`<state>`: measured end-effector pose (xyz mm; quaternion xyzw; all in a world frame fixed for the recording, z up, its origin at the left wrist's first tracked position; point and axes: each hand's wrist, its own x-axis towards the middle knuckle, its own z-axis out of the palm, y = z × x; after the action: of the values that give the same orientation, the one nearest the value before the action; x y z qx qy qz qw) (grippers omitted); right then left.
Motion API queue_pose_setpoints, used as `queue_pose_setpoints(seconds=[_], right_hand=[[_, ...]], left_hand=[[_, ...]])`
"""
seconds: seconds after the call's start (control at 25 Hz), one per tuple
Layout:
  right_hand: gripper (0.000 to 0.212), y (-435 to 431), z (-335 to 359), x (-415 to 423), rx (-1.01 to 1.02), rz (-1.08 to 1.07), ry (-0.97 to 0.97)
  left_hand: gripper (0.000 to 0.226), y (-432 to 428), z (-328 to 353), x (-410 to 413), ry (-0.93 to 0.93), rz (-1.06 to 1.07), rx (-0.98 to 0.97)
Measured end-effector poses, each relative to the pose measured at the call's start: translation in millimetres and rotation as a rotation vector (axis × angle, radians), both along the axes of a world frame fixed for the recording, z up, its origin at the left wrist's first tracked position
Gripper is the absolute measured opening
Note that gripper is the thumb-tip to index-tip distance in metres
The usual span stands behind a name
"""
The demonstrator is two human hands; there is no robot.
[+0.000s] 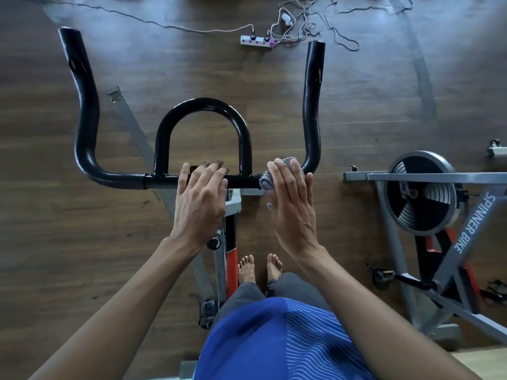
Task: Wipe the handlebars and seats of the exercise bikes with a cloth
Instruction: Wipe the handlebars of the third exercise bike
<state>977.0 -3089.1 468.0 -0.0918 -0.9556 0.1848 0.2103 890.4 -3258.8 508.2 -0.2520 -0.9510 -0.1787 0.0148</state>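
Observation:
The black handlebars (164, 181) of the exercise bike in front of me have two long horns and a middle loop (203, 105). My left hand (201, 198) rests on the middle of the cross bar, its fingers laid loosely over it. My right hand (293, 204) holds a grey cloth (264, 182) wrapped round the bar just before the right bend. Its fingers lie on top of the cloth and its thumb tucks underneath. No seat is in view.
A second grey bike (466, 242) with a flywheel (422, 193) stands to the right. A power strip (256, 41) and tangled cables (315, 26) lie on the wooden floor beyond the handlebars. My bare feet (259, 267) stand beside the red and grey bike frame (230, 242).

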Motion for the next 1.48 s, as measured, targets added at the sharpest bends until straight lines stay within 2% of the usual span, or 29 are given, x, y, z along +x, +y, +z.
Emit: queue_pose_setpoints(seconds=[0.32,0.48,0.64,0.8,0.92,1.08,1.2,1.28,1.48], right_hand=[[0.043,23,4,-5,0.038,0.126,0.021],[0.043,50,10,-1,-0.111,0.311,0.040],[0.042,66,21,5,-0.257,0.335,0.096],[0.055,43,18,7,-0.140,0.423,0.142],[0.067,13,5,-10,-0.068,0.380,0.192],[0.051,-18,-16,-27,0.081,0.143,0.275],[0.041,-26,-27,-32,0.016,0.089,0.351],[0.037,-14,-38,-34,0.059,0.173,0.436],[0.045,34,-59,-37,0.277,0.421,0.581]], left_hand=[[0.039,36,1,38,0.102,0.135,0.007],[0.046,50,-4,49,0.080,0.243,0.087],[0.043,60,-12,51,0.117,0.309,0.095],[0.043,56,-22,48,0.220,0.364,0.074],[0.043,42,-30,45,0.254,0.409,0.116],[0.042,40,-35,44,0.265,0.377,0.142],[0.039,38,-37,43,0.264,0.381,0.169],[0.038,37,-36,44,0.249,0.399,0.190],[0.040,52,-37,49,0.264,0.509,0.232]])
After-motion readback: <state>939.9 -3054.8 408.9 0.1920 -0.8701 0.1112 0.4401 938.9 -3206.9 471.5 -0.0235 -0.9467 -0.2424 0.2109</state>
